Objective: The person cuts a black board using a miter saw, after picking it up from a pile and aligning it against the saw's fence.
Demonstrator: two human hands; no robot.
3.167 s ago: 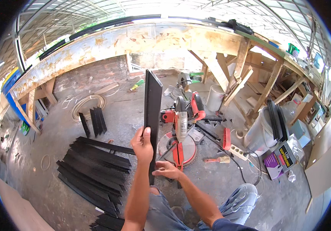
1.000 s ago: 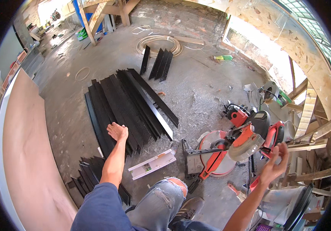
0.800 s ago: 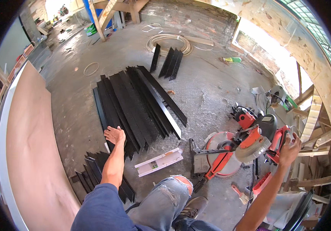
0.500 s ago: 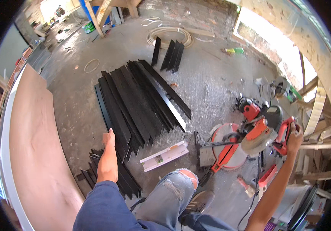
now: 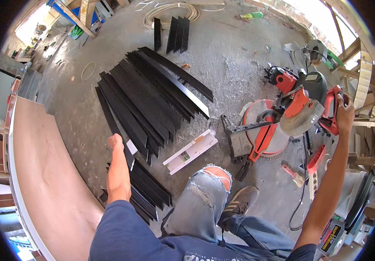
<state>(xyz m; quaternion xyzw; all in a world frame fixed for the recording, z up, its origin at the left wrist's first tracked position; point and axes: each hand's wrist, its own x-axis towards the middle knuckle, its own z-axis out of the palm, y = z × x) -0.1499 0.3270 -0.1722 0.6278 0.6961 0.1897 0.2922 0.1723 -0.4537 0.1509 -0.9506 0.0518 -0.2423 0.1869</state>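
My left hand (image 5: 115,145) is closed around the near end of a long black angled strip (image 5: 105,103). That strip runs along the left side of a pile of similar black strips (image 5: 146,93) on the floor. A pale end face (image 5: 131,147) shows just right of the hand. On the right, my right hand (image 5: 345,114) is wrapped around the red handle of a mitre saw (image 5: 259,143), whose head is raised above its round base. Just behind my knee lies a white mitre box (image 5: 190,151). More black strips (image 5: 146,185) lie beside my left forearm.
A large wooden panel (image 5: 48,165) stands along the left. Short black strips (image 5: 178,35) and a coiled hose (image 5: 174,15) lie farther off. A brush (image 5: 294,175), a red-handled tool (image 5: 316,161) and a cable lie near the saw. My shoe (image 5: 242,201) is close to the saw base.
My view has tilted lower and shifted, so the pile sits higher in the picture. The strip in my left hand has swung slightly away from the pile. My right hand stays on the saw handle.
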